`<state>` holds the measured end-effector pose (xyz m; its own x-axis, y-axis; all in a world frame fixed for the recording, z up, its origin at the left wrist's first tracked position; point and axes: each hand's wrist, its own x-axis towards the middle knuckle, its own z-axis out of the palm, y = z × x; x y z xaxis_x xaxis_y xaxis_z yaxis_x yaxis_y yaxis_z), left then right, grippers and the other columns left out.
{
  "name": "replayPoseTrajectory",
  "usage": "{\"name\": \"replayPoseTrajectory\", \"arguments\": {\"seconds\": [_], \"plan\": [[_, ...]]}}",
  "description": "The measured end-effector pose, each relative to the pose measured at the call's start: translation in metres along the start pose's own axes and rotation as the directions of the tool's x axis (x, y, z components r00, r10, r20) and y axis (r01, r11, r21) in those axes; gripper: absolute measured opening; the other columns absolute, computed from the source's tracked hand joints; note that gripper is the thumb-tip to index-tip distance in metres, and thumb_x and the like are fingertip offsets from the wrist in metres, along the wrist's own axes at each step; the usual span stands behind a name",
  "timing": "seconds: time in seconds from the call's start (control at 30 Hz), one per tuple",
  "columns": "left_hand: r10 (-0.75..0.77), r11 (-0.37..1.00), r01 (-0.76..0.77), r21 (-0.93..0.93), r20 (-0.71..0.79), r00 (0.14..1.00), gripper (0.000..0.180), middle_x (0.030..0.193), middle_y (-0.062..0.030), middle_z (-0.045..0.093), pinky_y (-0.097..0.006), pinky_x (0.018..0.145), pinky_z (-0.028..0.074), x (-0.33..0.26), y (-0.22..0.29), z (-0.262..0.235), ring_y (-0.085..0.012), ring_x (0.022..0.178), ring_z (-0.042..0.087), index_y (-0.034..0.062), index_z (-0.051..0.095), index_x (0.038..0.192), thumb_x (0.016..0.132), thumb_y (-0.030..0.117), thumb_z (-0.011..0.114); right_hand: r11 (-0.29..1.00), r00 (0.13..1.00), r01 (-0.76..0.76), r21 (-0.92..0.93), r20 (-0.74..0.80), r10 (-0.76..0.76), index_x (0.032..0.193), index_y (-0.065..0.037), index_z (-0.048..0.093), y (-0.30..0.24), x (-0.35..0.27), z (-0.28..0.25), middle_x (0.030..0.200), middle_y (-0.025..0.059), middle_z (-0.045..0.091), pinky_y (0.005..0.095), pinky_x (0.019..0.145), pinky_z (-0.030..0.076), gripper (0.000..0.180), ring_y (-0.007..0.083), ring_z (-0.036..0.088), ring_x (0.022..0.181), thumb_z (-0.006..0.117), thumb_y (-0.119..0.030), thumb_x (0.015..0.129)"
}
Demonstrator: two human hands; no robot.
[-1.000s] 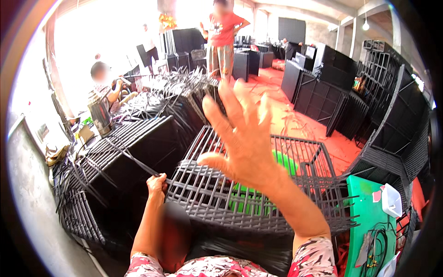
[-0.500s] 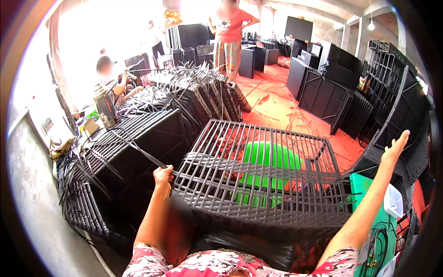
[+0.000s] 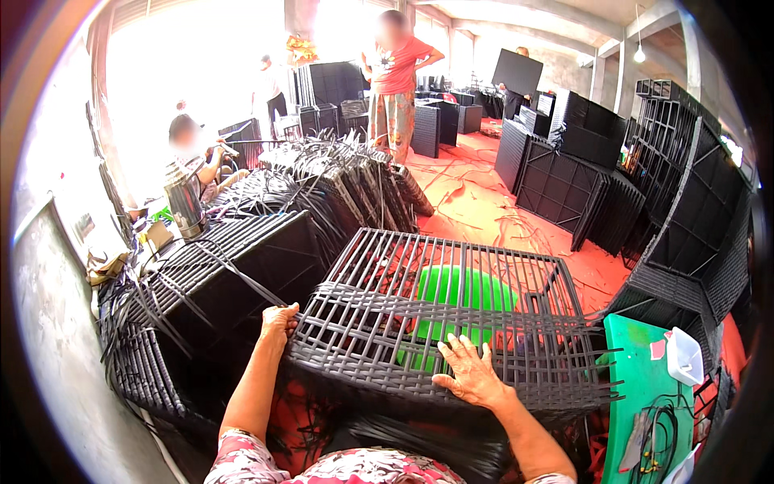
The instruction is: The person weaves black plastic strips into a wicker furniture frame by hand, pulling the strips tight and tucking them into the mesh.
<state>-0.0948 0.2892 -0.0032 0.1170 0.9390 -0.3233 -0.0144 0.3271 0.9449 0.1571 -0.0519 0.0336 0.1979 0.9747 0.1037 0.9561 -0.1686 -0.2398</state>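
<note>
The black woven frame (image 3: 451,315) paired tight basketweave along its near edge with open ribs beyond. Those ribs partly hid a smooth green object (image 3: 484,282); shadow obscured the frame's underside. At its left edge, the left hand (image 3: 280,320) curled closed around flat dark strips (image 3: 250,283). The right hand (image 3: 473,374), fingers spread, held nothing over the near weave; contact was unclear.

Centre frame, the woven frame (image 3: 387,373) shows its dark, plastic-looking strips, softly glossy; through its bars, a smooth, bright green plastic piece (image 3: 468,284). Upper left, the flask (image 3: 184,206) gleams, metallic and polished! Lower right, a smooth green bench (image 3: 633,355), a white plastic tray (image 3: 684,356). Far left, a matt, cement-like wall (image 3: 50,282).
</note>
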Motion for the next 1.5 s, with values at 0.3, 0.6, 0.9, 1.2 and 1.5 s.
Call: {"name": "replayPoseTrajectory", "arguments": {"seconds": [0.3, 0.6, 0.9, 1.2, 1.5], "plan": [[0.049, 0.990, -0.047, -0.131, 0.011, 0.999, 0.011, 0.054, 0.0006, 0.052, -0.021, 0.037, 0.031, -0.006, -0.009, -0.003, -0.0067, 0.041, 0.042, 0.0084, 0.058, 0.070, 0.073, 0.004, 0.067, 0.999, 1.000, 0.001, -0.045, -0.031, -0.003, 0.134, -0.008, 0.035, 0.001, 0.002, 0.015, 0.140, 0.0160, 0.030, 0.0648, 0.100, 0.013, 0.073, 0.0344, 0.022, 0.131, 0.033, -0.062, 0.085], [0.075, 0.988, -0.073, -0.134, 0.009, 0.997, 0.016, 0.056, 0.0006, 0.053, -0.020, 0.036, 0.028, 0.002, -0.016, -0.011, -0.0076, 0.042, 0.045, 0.0098, 0.057, 0.067, 0.070, 0.006, 0.072, 0.885, 0.578, 0.437, -0.161, -0.703, -0.414, 0.140, -0.004, 0.016, -0.113, 0.057, -0.160, 0.143, 0.0209, 0.020, 0.0645, 0.095, 0.015, 0.092, 0.0378, 0.026, 0.129, 0.041, -0.067, 0.078], [0.142, 0.980, -0.133, -0.151, 0.051, 0.989, 0.009, 0.054, 0.0012, 0.052, -0.020, 0.039, 0.032, -0.005, -0.015, -0.012, -0.0072, 0.043, 0.045, 0.0069, 0.061, 0.070, 0.070, 0.003, 0.069, 0.856, 0.739, 0.436, -0.278, -0.432, -0.517, 0.137, -0.009, 0.025, -0.119, 0.142, -0.095, 0.138, 0.0169, 0.030, 0.0659, 0.095, 0.021, 0.074, 0.0352, 0.035, 0.123, 0.047, -0.053, 0.083], [0.135, 0.990, -0.135, -0.042, 0.002, 0.991, 0.015, 0.052, 0.0004, 0.050, -0.024, 0.040, 0.029, -0.005, -0.015, -0.007, -0.0095, 0.042, 0.040, 0.0077, 0.057, 0.063, 0.069, 0.012, 0.070, 0.958, 0.961, 0.272, -0.085, 0.077, -0.266, 0.135, -0.006, 0.031, -0.082, 0.073, 0.017, 0.143, 0.0148, 0.025, 0.0626, 0.101, 0.014, 0.074, 0.0325, 0.023, 0.132, 0.037, -0.060, 0.085], [0.089, 0.996, -0.090, 0.015, 0.043, 0.995, 0.015, 0.055, -0.0034, 0.054, -0.024, 0.040, 0.034, 0.004, -0.009, -0.009, -0.0102, 0.044, 0.046, 0.0054, 0.058, 0.065, 0.069, 0.010, 0.072, 0.969, 0.974, 0.226, -0.099, 0.034, -0.223, 0.133, -0.002, 0.034, -0.062, 0.049, 0.038, 0.142, 0.0150, 0.026, 0.0634, 0.101, 0.014, 0.074, 0.0309, 0.019, 0.133, 0.035, -0.059, 0.086]]}}
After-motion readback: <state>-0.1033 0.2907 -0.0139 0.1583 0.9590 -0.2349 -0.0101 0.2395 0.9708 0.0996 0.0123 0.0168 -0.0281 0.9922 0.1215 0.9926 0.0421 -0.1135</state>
